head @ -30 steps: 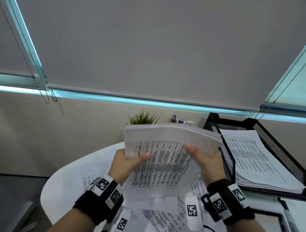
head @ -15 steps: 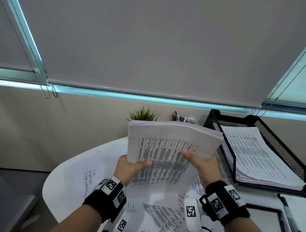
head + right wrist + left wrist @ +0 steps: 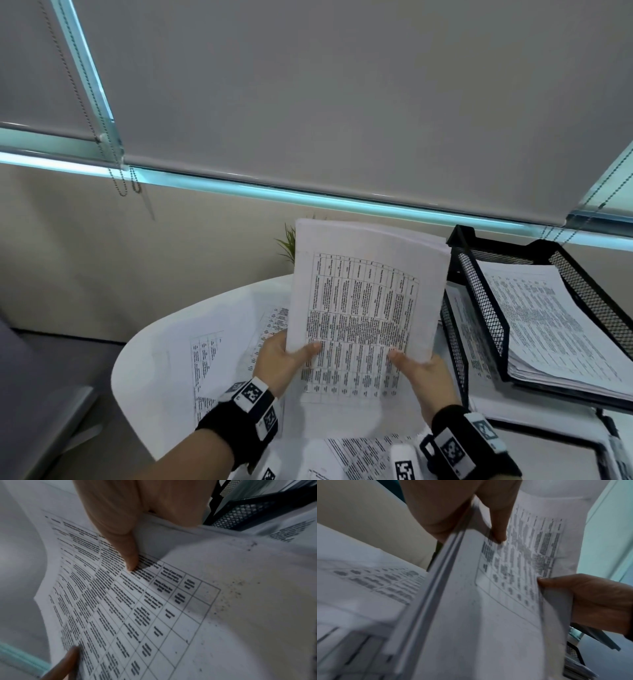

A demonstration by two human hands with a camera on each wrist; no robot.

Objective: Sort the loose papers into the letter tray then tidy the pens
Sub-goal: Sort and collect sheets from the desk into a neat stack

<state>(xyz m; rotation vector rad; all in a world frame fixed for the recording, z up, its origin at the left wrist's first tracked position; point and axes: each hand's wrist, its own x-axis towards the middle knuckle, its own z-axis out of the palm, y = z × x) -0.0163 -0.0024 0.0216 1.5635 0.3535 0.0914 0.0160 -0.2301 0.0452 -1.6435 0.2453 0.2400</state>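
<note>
Black wristbands [image 3: 239, 421] carrying white blocks printed with black square-code markers, bare forearms

The sheaf of papers [image 3: 363, 308] has turned from landscape toward upright, nearer the letter tray [image 3: 479, 308].

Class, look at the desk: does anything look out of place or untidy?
Yes. Loose printed sheets lie scattered and overlapping on the white table, outside the black mesh tray. Both hands, left and right, hold a stack of papers above them.
</note>
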